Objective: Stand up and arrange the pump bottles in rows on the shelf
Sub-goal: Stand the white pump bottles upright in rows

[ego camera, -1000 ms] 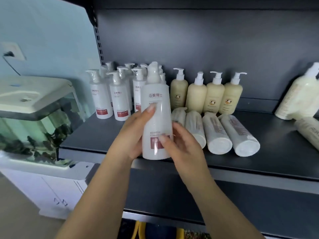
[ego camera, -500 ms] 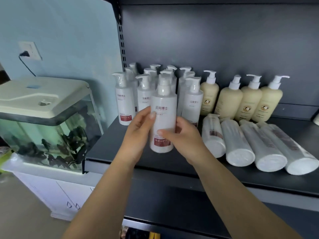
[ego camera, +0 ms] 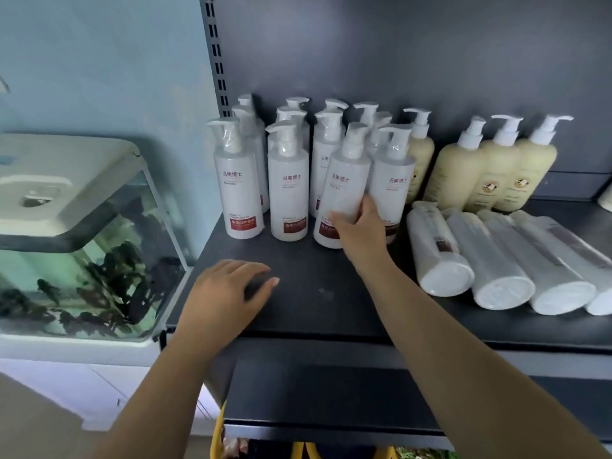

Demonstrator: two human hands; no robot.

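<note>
The right hand has its grip closed around the lower part of a white pump bottle with a red label; this bottle leans to the right, its base on the dark shelf, in the front row of the group. The left hand is flat and relaxed above the front of the shelf, its grip open and holding nothing. Other white pump bottles stand upright in rows behind and beside. To the right stand cream-coloured pump bottles, filled with a pale yellow product. In front of them, wrapped white bottles lie on their sides. A fish tank with water and dark fish is to the left.
</note>
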